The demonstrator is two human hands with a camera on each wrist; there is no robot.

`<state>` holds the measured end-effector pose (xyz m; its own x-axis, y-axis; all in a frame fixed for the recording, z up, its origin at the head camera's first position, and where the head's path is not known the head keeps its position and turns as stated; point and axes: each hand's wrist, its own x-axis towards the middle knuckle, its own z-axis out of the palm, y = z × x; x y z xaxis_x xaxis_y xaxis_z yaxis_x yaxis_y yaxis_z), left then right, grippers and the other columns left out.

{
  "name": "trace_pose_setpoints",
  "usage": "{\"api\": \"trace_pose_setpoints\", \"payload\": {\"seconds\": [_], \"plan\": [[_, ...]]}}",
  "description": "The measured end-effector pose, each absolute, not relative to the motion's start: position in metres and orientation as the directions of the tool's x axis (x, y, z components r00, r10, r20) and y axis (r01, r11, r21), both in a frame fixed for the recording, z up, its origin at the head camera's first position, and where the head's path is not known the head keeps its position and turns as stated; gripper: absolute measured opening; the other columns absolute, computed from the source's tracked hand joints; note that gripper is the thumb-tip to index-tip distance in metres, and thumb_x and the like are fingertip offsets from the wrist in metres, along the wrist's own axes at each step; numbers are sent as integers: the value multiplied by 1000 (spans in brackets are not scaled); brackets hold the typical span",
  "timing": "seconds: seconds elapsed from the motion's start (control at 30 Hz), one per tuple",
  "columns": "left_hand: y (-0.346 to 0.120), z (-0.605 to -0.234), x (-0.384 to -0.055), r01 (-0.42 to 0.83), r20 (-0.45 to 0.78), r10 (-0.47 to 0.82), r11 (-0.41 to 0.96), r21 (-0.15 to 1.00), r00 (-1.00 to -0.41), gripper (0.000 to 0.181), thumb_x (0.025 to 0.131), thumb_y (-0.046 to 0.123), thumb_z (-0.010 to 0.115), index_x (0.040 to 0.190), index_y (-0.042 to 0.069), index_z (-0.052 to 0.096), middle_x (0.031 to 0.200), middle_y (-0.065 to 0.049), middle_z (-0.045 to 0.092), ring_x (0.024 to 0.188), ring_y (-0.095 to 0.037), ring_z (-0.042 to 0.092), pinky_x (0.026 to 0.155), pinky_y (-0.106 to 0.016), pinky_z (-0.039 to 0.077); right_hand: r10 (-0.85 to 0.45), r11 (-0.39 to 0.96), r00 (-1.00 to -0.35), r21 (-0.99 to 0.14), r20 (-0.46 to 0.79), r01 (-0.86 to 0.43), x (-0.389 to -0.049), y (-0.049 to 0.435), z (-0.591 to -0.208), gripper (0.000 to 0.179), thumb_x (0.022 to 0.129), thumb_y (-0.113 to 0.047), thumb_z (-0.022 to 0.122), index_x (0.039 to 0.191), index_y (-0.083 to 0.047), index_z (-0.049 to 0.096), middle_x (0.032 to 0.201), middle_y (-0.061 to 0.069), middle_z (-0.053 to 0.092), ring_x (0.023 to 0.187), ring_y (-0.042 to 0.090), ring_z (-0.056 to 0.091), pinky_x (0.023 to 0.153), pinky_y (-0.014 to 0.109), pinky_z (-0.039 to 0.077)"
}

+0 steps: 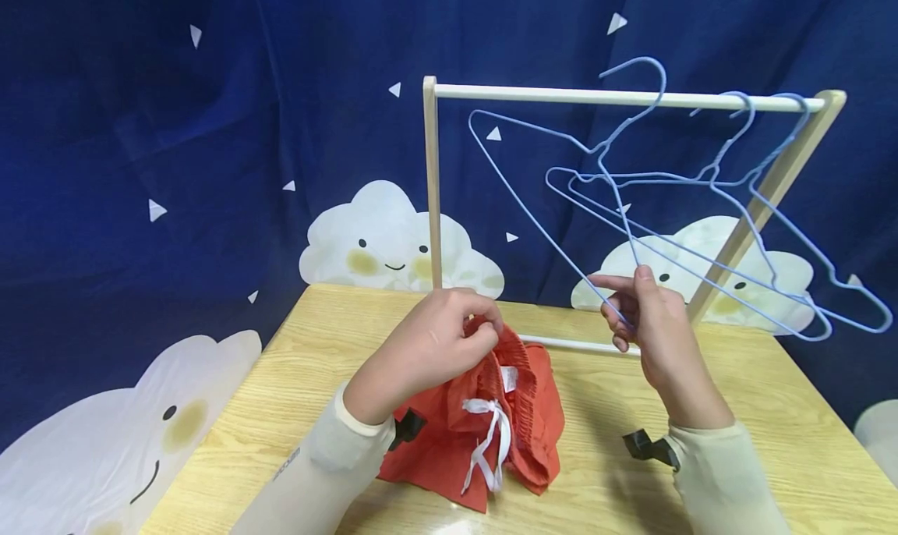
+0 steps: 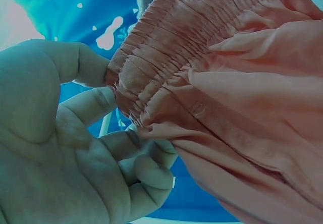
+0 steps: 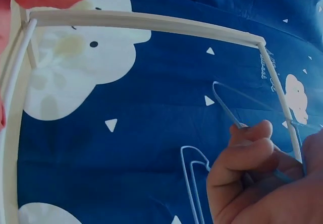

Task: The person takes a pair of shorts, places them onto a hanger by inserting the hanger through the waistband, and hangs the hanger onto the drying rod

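Red shorts (image 1: 546, 398) with a gathered elastic waistband and a white drawstring (image 1: 500, 434) lie bunched on the table, their waist raised. My left hand (image 1: 438, 340) pinches the waistband between thumb and index finger; the left wrist view shows this edge of the shorts (image 2: 242, 98) close up. On the right, my right hand (image 1: 655, 336) grips a blue wire hanger (image 1: 598, 150) by one lower corner. The hanger stands tilted, its hook up by the rack's rail (image 1: 526, 93); whether it touches the rail I cannot tell. Hanger and shorts are apart.
Two more blue hangers (image 1: 751, 118) hang at the rail's right end, close behind my right hand. The rack's wooden post (image 1: 433, 184) rises behind my left hand. Beneath everything is a wooden table (image 1: 603, 472), with a dark blue cloud-patterned curtain (image 1: 210, 114) behind it.
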<state>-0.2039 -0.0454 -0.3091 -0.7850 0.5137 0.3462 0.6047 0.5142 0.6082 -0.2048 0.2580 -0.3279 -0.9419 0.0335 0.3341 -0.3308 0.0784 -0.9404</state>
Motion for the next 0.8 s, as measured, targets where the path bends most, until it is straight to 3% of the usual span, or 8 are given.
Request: {"api": "trace_pose_setpoints", "payload": {"seconds": [0.3, 0.43, 0.6, 0.8], "plan": [[-49, -304, -208, 593, 354, 496, 497, 634, -793, 22, 99, 17, 60, 95, 21, 81, 91, 11, 68, 79, -13, 60, 69, -33, 53, 98, 43, -894, -900, 436, -434, -202, 264, -322, 69, 117, -51, 36, 114, 2, 81, 62, 4, 51, 49, 20, 29, 41, 33, 30], [-53, -302, -210, 564, 347, 467, 486, 668, -813, 21, 99, 17, 61, 95, 21, 82, 90, 11, 69, 78, -15, 60, 67, -34, 53, 50, 9, -880, -881, 473, -473, -203, 271, -325, 74, 118, -49, 32, 115, 8, 79, 62, 5, 51, 50, 24, 25, 42, 37, 26], [-58, -303, -212, 556, 362, 439, 492, 670, -823, 21, 99, 17, 61, 94, 22, 81, 89, 10, 69, 76, -16, 60, 67, -34, 53, -21, -18, -886, -887, 462, -462, -205, 275, -334, 78, 118, -52, 27, 114, 6, 81, 61, 4, 49, 52, 26, 23, 43, 38, 22], [-63, -303, -211, 531, 361, 400, 508, 678, -843, 21, 98, 17, 62, 94, 22, 82, 89, 8, 68, 68, -16, 54, 63, -34, 50, 0, -6, -902, -902, 432, -432, -205, 280, -343, 81, 118, -54, 25, 106, 2, 82, 58, 4, 50, 51, 27, 24, 44, 41, 19]]}}
